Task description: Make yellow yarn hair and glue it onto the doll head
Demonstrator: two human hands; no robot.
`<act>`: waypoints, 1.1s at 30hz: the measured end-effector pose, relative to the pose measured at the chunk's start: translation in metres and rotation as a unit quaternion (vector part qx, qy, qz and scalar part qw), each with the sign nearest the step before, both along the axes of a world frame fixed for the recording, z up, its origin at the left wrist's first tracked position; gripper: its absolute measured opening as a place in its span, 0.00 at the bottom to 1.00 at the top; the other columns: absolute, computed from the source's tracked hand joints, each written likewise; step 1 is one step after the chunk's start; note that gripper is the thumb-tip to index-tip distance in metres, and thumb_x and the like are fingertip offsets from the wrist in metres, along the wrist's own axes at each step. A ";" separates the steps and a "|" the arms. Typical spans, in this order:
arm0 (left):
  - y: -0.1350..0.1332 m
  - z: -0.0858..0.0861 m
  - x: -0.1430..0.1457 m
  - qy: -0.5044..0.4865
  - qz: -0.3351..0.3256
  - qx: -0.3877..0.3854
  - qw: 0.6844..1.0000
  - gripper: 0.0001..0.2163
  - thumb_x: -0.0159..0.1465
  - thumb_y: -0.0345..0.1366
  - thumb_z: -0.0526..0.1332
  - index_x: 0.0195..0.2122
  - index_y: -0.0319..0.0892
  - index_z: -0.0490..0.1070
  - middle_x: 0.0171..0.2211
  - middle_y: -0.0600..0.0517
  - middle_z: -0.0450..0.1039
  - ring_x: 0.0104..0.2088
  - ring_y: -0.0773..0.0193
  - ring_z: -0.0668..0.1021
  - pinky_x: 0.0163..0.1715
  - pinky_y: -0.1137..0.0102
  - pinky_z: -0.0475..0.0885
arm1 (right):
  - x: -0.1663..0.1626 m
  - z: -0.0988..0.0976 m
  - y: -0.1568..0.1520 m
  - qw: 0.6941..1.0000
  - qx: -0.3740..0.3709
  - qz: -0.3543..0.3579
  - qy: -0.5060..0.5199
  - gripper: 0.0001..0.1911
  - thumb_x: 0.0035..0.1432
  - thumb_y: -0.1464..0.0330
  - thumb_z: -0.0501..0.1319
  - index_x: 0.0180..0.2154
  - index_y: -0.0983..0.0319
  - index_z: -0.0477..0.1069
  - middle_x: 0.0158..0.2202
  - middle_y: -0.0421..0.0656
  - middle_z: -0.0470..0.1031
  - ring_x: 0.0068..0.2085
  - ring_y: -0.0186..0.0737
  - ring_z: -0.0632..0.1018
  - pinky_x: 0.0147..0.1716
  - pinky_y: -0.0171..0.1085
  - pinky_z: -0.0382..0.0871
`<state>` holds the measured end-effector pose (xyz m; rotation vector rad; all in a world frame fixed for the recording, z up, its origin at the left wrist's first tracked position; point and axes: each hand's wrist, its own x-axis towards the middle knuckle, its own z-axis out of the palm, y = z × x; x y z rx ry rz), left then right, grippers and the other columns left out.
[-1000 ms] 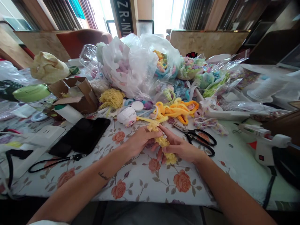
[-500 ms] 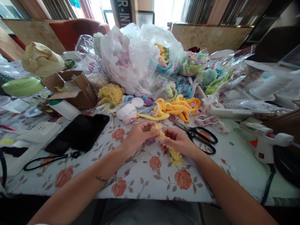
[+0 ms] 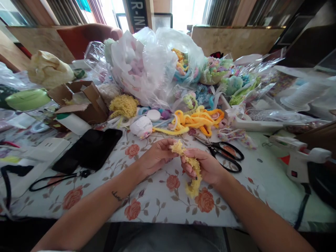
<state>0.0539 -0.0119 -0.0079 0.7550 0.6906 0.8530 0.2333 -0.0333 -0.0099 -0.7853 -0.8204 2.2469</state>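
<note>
A strip of fluffy yellow yarn [image 3: 193, 167] hangs between my hands, above the flowered tablecloth. My left hand [image 3: 163, 154] pinches its upper end between thumb and fingers. Lower on the strip, my right hand [image 3: 203, 164] has its fingers closed around it, and the loose end dangles below the palm. Just right of my right hand lie black-handled scissors [image 3: 219, 151], blades slightly apart. Beyond the hands are a white yarn ball [image 3: 141, 126] with a small face and a heap of orange-yellow chenille cord [image 3: 198, 119]. A bundle of curly yellow yarn [image 3: 123, 106] sits farther left.
Bulging clear plastic bags [image 3: 154, 66] of plush pieces fill the back. On the left lie a black phone [image 3: 88, 150], a white power strip [image 3: 42, 157] and an open cardboard box [image 3: 82, 101]. A glue gun [image 3: 295, 159] stands at the right.
The yellow strip has turned and lifted slightly, with its top end now showing more and its tail hanging lower. My right hand has rotated so its fingers wrap underneath the strip.
</note>
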 end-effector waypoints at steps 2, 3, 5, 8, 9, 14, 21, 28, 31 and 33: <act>0.003 -0.001 -0.003 0.002 0.004 0.016 1.000 0.16 0.47 0.24 0.69 0.37 0.42 0.75 0.33 0.54 0.76 0.32 0.71 0.76 0.34 0.76 0.71 | 0.000 0.001 0.001 1.000 -0.007 -0.024 -0.003 0.09 0.53 0.66 0.61 0.25 0.66 0.71 0.16 0.38 0.69 0.16 0.28 0.67 0.14 0.28 0.62; 0.005 -0.001 -0.004 0.009 0.008 0.027 1.000 0.17 0.49 0.24 0.68 0.41 0.43 0.74 0.36 0.53 0.76 0.33 0.70 0.76 0.35 0.76 0.71 | 0.000 0.002 0.001 0.999 0.003 -0.037 -0.014 0.09 0.53 0.65 0.61 0.26 0.65 0.71 0.17 0.38 0.69 0.16 0.28 0.68 0.14 0.28 0.62; 0.009 -0.001 -0.009 0.025 0.022 0.041 0.999 0.16 0.54 0.29 0.66 0.45 0.42 0.73 0.40 0.50 0.75 0.36 0.68 0.76 0.37 0.75 0.71 | -0.001 0.003 0.001 0.996 0.044 -0.063 -0.050 0.09 0.53 0.64 0.62 0.28 0.64 0.70 0.20 0.38 0.71 0.16 0.28 0.68 0.14 0.28 0.60; 0.012 0.001 -0.013 0.052 0.034 0.046 0.997 0.13 0.59 0.42 0.62 0.41 0.40 0.73 0.36 0.49 0.74 0.34 0.66 0.75 0.35 0.71 0.72 | -0.003 0.001 -0.001 0.986 0.097 -0.081 -0.110 0.11 0.53 0.61 0.63 0.30 0.62 0.69 0.22 0.38 0.72 0.16 0.27 0.67 0.12 0.28 0.55; 0.011 0.002 -0.013 0.066 0.022 0.048 0.996 0.14 0.59 0.44 0.62 0.40 0.39 0.73 0.33 0.50 0.73 0.31 0.66 0.75 0.32 0.71 0.71 | -0.003 0.000 -0.001 0.983 0.106 -0.079 -0.130 0.11 0.53 0.60 0.63 0.30 0.61 0.69 0.22 0.38 0.72 0.16 0.27 0.67 0.12 0.28 0.55; 0.000 0.004 -0.006 0.195 -0.018 0.084 0.977 0.12 0.51 0.40 0.69 0.30 0.39 0.69 0.23 0.56 0.67 0.22 0.72 0.68 0.23 0.76 0.61 | -0.006 -0.006 -0.003 0.955 0.174 -0.048 -0.236 0.13 0.53 0.56 0.62 0.31 0.60 0.70 0.22 0.37 0.70 0.16 0.29 0.67 0.12 0.30 0.55; 0.007 -0.002 -0.011 0.161 0.049 0.054 0.984 0.12 0.51 0.39 0.69 0.25 0.38 0.69 0.20 0.56 0.65 0.21 0.73 0.67 0.22 0.75 0.62 | -0.002 -0.004 0.000 0.975 0.125 -0.043 -0.179 0.14 0.53 0.59 0.63 0.40 0.58 0.70 0.25 0.37 0.72 0.19 0.31 0.71 0.14 0.30 0.63; 0.020 0.002 -0.030 0.111 0.134 0.013 0.985 0.10 0.51 0.35 0.69 0.26 0.37 0.69 0.25 0.56 0.67 0.25 0.76 0.71 0.24 0.81 0.68 | 0.016 0.005 0.011 0.987 0.084 -0.030 -0.135 0.15 0.50 0.66 0.67 0.41 0.61 0.71 0.31 0.42 0.76 0.26 0.37 0.78 0.20 0.32 0.72; 0.021 0.005 -0.038 0.117 0.123 0.017 0.985 0.10 0.52 0.32 0.69 0.33 0.41 0.71 0.27 0.57 0.69 0.24 0.76 0.72 0.23 0.81 0.69 | 0.023 0.005 0.018 0.987 0.063 -0.077 -0.123 0.11 0.53 0.66 0.65 0.38 0.63 0.72 0.30 0.44 0.76 0.29 0.39 0.80 0.23 0.33 0.75; 0.021 0.005 -0.043 0.124 0.102 0.035 0.986 0.14 0.53 0.31 0.68 0.41 0.44 0.71 0.28 0.57 0.70 0.24 0.76 0.73 0.23 0.81 0.70 | 0.026 0.004 0.022 0.986 0.059 -0.103 -0.113 0.10 0.57 0.64 0.62 0.36 0.64 0.73 0.30 0.45 0.76 0.31 0.39 0.80 0.26 0.34 0.77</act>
